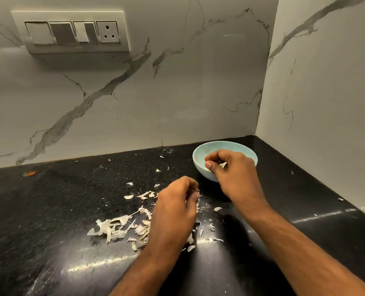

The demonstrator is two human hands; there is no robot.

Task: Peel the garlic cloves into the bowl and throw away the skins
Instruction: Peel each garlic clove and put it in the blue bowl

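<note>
The black table (49,210) is carrying a pile of skins (121,228). The bowl (200,165) is sitting right under the right hand (230,169), whose grip is pinching a garlic clove (222,165). The left hand (175,208), fingers curled, is nearer the skins; I cannot tell whether it holds any.

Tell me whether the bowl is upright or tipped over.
Upright. The bowl sits on its base on the black counter, rim facing up, with the right hand over its opening.

We are viewing a black speckled countertop (49,210) meeting a white marble-veined backsplash (177,92). A switch panel (71,32) with a socket (108,32) is sitting upper left; a small orange scrap (30,173) is lying near the wall.
</note>
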